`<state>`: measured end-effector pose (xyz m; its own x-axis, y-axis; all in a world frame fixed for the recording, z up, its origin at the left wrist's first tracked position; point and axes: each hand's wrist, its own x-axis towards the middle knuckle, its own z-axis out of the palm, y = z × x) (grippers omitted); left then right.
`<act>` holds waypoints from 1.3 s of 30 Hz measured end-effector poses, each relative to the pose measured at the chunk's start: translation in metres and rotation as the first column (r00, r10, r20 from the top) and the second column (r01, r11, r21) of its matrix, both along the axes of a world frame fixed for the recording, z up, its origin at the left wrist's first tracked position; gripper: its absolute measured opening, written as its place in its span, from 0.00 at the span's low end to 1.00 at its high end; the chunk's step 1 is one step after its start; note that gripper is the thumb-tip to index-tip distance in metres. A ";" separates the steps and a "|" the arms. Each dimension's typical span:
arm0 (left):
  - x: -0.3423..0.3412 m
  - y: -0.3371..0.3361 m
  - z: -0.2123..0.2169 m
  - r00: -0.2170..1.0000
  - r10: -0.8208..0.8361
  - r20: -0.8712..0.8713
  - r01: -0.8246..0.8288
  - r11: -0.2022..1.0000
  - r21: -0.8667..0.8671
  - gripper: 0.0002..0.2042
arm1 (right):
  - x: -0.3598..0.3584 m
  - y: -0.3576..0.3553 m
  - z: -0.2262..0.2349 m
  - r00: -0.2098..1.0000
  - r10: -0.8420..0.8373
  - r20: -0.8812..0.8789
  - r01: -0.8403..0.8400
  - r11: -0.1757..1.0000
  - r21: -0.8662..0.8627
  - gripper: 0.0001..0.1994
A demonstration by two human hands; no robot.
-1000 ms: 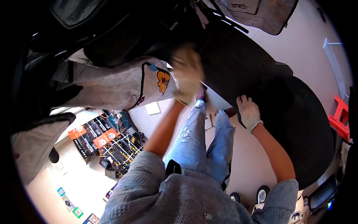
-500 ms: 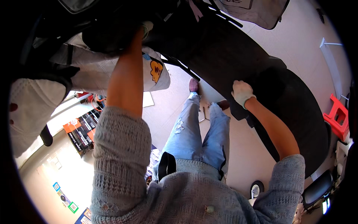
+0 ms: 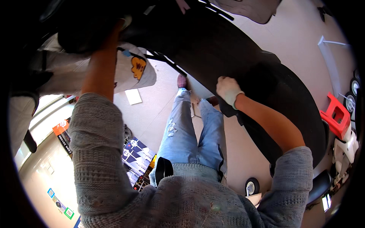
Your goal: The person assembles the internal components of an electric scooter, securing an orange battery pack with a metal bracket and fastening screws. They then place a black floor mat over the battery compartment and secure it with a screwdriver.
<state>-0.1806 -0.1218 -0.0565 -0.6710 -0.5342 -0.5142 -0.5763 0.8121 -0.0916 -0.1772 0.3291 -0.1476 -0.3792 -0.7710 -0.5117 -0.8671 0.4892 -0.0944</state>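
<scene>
A long, curved black panel [image 3: 213, 45] stretches from the upper left to the right side. My right hand [image 3: 228, 90], in a thin whitish glove, has its fingers curled at the panel's near edge. My left arm reaches up into dark parts at the upper left. Of my left hand [image 3: 126, 22] only a pale gloved portion shows; its fingers are lost in shadow, and what they touch is hidden. Beneath that forearm hangs a light grey quilted cover [image 3: 131, 76] with an orange cartoon patch.
A red plastic stool [image 3: 336, 116] stands at the right, with small wheels [image 3: 350, 102] beyond it. Another wheel [image 3: 251, 187] lies near my right elbow. Printed boxes [image 3: 137, 154] sit left of my legs. A white sheet [image 3: 133, 96] lies on the floor [image 3: 152, 110].
The whole view has shifted, so most things sit farther left. Both hands appear farther left too; the right one stays at the panel's edge. More printed boxes show beside my legs.
</scene>
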 end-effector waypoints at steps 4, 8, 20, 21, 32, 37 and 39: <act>0.001 -0.014 0.007 1.000 0.020 -0.002 -0.020 1.000 0.003 0.16 | 0.004 -0.010 0.010 0.985 -0.133 0.109 0.124 0.989 0.085 0.09; -0.007 -0.015 0.012 1.000 0.014 -0.003 -0.014 1.000 0.025 0.17 | -0.022 -0.023 0.011 0.797 -0.534 0.283 0.515 0.845 0.144 0.10; 0.023 0.093 0.045 0.842 0.029 -0.538 -0.248 0.907 -0.340 0.19 | -0.009 -0.011 0.041 0.884 -0.445 0.144 0.388 0.870 0.305 0.10; 0.029 0.118 0.061 0.781 0.139 -0.608 -0.279 0.950 -0.141 0.19 | -0.002 -0.005 0.041 0.960 -0.256 0.112 0.209 0.925 0.318 0.09; 0.112 0.188 0.034 0.625 0.775 -0.093 -0.045 0.155 0.987 0.13 | 0.030 -0.015 0.038 0.693 -0.720 0.033 0.668 0.659 0.347 0.10; 0.108 0.200 0.008 0.604 0.795 0.048 -0.073 -0.006 0.997 0.10 | 0.045 0.003 0.015 0.826 -0.554 0.104 0.521 0.822 0.231 0.17; 0.107 0.196 -0.001 0.564 0.817 0.123 -0.114 -0.071 0.991 0.10 | 0.033 -0.016 0.025 0.492 -0.852 0.178 0.810 0.523 0.265 0.17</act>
